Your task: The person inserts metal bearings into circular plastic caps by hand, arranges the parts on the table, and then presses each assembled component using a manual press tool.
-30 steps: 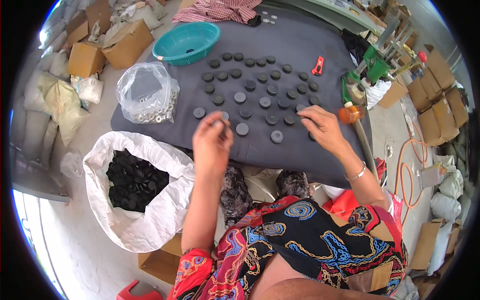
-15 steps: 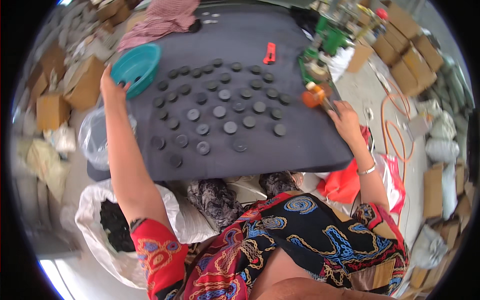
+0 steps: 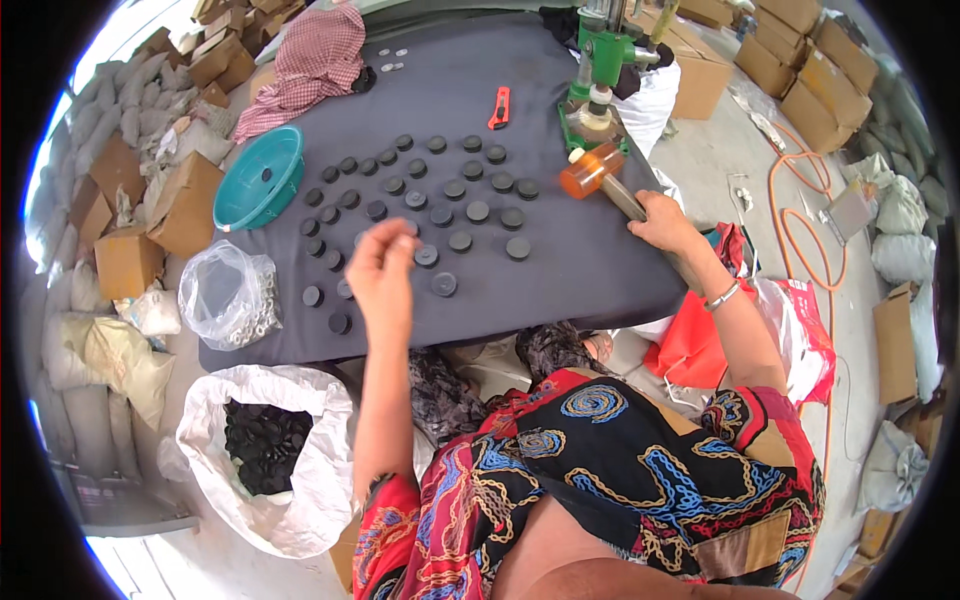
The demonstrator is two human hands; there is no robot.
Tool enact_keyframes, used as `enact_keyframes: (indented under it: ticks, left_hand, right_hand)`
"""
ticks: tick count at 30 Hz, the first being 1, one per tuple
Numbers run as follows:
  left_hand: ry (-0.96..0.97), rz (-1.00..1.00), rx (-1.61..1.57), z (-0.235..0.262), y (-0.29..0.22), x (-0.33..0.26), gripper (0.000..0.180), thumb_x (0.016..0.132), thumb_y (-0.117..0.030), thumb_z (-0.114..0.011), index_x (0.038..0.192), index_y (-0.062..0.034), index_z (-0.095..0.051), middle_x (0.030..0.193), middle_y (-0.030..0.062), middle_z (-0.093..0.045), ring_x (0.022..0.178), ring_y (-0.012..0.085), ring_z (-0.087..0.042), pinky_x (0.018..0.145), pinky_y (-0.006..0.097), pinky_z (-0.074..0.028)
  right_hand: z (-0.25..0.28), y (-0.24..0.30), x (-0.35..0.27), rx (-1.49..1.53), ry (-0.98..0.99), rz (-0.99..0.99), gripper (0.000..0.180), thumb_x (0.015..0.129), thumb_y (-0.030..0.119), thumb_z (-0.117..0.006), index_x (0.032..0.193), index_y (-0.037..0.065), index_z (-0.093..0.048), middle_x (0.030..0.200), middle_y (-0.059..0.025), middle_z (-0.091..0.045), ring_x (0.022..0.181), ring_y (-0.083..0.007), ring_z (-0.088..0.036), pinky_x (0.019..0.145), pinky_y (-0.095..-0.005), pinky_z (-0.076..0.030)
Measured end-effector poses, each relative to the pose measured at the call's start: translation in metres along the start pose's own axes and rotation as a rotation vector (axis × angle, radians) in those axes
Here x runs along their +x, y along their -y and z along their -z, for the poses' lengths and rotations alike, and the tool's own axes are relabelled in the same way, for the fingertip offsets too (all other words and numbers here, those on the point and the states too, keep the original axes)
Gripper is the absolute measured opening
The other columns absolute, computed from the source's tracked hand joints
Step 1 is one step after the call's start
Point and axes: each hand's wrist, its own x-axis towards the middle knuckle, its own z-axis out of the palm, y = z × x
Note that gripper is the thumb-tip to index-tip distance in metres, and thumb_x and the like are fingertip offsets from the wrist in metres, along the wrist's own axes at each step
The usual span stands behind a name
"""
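Observation:
My left hand point(image 3: 383, 272) hovers over the dark cloth-covered table point(image 3: 590, 290), thumb and fingers pinched together. Whatever it may hold is too small or hidden to make out. Below and beyond it, several round black caps point(image 3: 477, 212) are spread in loose rows, some hidden behind the hand. At the table's right edge, my right hand point(image 3: 660, 221) is closed around the wooden handle of a mallet point(image 3: 594, 170) with a translucent orange head. A teal basin point(image 3: 262, 208) at the table's left holds a small dark piece point(image 3: 266, 174).
A green hand press point(image 3: 602, 95) stands at the far right, near a red utility knife point(image 3: 500, 107). A clear bag of metal rings point(image 3: 232, 300) sits at the left edge. Below it is a white sack point(image 3: 310, 535) of black pieces. An orange hose point(image 3: 832, 262) lies on the floor.
My left hand has moved from the basin rightward and nearer, over the caps, its fingers now pinched. My right hand keeps hold of the mallet. The view has shifted slightly.

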Motion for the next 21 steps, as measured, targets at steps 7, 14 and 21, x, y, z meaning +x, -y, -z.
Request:
enact_keyframes:
  ticks: [7, 14, 21]
  left_hand:
    - [0.343, -0.350, 0.188, -0.065, 0.021, -0.083, 0.004, 0.076, -0.003, -0.066, 0.080, -0.0031, -0.066, 0.064, 0.0065, -0.058, 0.053, 0.0142, -0.053, 0.050, 0.027, -0.041]
    - [0.318, -0.507, 0.311, -0.095, 0.064, -0.065, 0.008, 0.072, -0.005, -0.068, 0.071, -0.0062, -0.060, 0.062, 0.0067, -0.058, 0.056, 0.0253, -0.057, 0.051, 0.035, -0.045]
    - [0.331, -0.514, 0.403, -0.101, 0.055, -0.066, 0.010, 0.069, -0.002, -0.068, 0.074, -0.0045, -0.060, 0.062, 0.0082, -0.052, 0.056, 0.0272, -0.053, 0.050, 0.038, -0.043]
  right_hand:
    - [0.018, 0.038, 0.006, 0.770, 0.190, -0.227, 0.022, 0.069, 0.010, -0.070, 0.081, -0.005, -0.059, 0.065, -0.0078, -0.060, 0.058, -0.0140, -0.058, 0.055, -0.0300, -0.045]
    - [0.026, 0.088, 0.132, 0.739, -0.053, 0.007, 0.025, 0.067, 0.014, -0.071, 0.081, -0.005, -0.062, 0.066, -0.0118, -0.063, 0.058, -0.0170, -0.060, 0.057, -0.0321, -0.047]
    - [-0.031, 0.087, 0.292, 0.220, -0.168, 0.132, 0.034, 0.062, 0.020, -0.072, 0.087, -0.003, -0.064, 0.086, -0.0212, -0.065, 0.084, -0.0367, -0.063, 0.075, -0.0428, -0.049]
